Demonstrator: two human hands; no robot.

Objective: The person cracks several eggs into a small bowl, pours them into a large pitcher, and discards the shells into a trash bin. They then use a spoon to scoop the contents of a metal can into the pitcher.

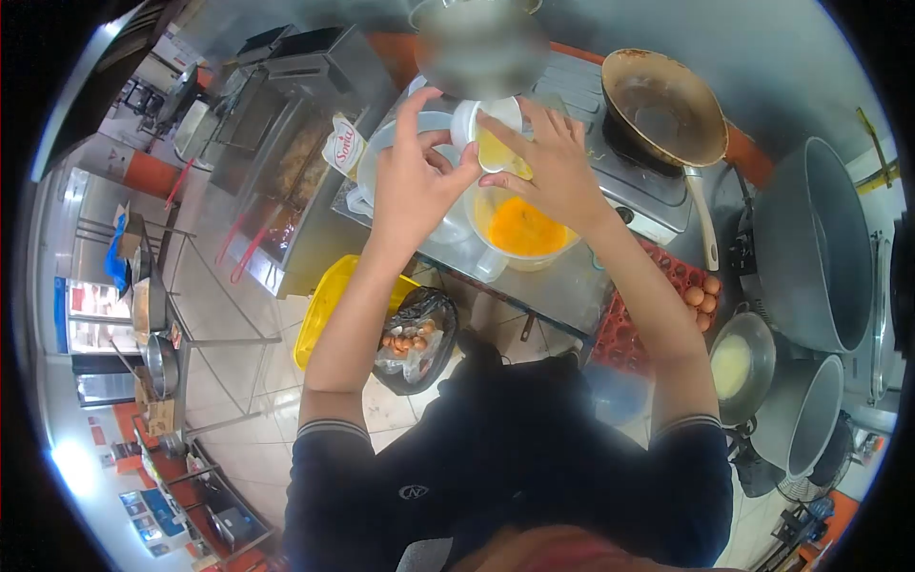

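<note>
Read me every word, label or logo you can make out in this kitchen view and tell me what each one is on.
"Sma..." in red script, the rest unclear, on the white packet leaning beside the clear plastic jug.
A small white round logo, no legible letters, on the dark shirt.
Posters on the wall at lower left: too small and blurred to read.
Nothing readable on the red egg tray or near the left hand and right hand.
</note>
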